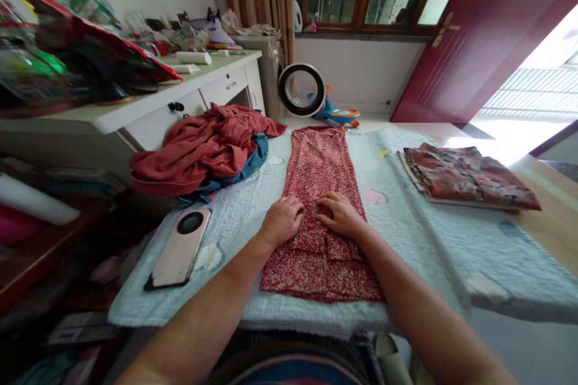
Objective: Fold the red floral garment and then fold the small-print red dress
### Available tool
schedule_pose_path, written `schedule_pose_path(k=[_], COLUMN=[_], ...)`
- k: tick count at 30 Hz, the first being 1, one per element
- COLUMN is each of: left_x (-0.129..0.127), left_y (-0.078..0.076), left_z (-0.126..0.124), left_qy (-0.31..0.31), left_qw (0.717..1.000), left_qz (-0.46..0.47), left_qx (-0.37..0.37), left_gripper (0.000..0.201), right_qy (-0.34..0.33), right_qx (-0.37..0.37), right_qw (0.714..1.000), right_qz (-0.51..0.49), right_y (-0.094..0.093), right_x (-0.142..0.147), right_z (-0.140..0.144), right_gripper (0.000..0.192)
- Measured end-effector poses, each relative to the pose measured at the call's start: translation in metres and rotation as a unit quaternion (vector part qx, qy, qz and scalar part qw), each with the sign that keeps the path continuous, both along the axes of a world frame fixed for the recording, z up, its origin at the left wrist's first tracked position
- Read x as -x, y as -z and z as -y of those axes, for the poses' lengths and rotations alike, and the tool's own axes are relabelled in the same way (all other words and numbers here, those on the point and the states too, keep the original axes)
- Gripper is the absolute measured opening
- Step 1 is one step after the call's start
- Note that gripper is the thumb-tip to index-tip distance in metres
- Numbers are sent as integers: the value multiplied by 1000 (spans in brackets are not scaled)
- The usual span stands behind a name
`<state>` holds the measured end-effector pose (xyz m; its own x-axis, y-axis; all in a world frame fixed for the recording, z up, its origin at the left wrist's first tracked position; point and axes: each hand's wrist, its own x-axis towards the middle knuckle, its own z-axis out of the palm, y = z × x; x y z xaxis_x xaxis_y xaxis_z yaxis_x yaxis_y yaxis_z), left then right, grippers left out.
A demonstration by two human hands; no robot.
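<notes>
A red garment (318,162) with a fine pale speckled print lies in a long folded strip, its layered lower end towards me. Both hands are on its middle, a short gap apart. My left hand (284,219) is at the left edge, fingers curled in against the cloth. On the other side, my right hand (341,215) has its fingers bent and pressed on the fabric, with the thumb close by. The fingertips partly hide how much cloth they pinch. Under the garment is a pale blue quilted cover (397,240).
A heap of rust-red clothes (194,150) lies at the back left, with a phone (180,249) in front of it. Folded floral clothing (469,174) sits at the right. Beyond are a cluttered white counter (180,96), an open washer door (320,90) and a toy ride-on (338,113).
</notes>
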<state>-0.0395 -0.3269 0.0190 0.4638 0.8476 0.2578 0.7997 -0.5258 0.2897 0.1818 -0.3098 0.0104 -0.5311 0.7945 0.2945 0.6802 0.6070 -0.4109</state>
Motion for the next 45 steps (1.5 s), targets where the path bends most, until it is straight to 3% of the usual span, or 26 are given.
schedule_pose_path(k=[7, 10, 16, 22, 32, 45], left_x=[3, 5, 8, 1, -11, -10], left_y=[6, 6, -5, -14, 6, 8], left_z=[-7, -16, -52, -95, -147, -188], left_qy=[12, 16, 11, -33, -28, -59], left_qw=[999, 999, 994, 989, 991, 990], left_qz=[16, -15, -103, -145, -130, -128], left_qx=[-37, -38, -14, 23, -1, 27], left_gripper=[19, 21, 21, 25, 34, 28], right_qy=[-5, -25, -32, -24, -15, -10], right_qx=[-4, 7, 11, 10, 22, 36], right_qw=[1000, 999, 998, 999, 999, 999], right_qz=[18, 33, 44, 43, 40, 28], right_y=[-5, -5, -5, -6, -5, -8], right_x=[5, 7, 6, 6, 5, 7], right_z=[5, 6, 4, 5, 5, 6], right_gripper=[55, 53, 50, 50, 51, 52])
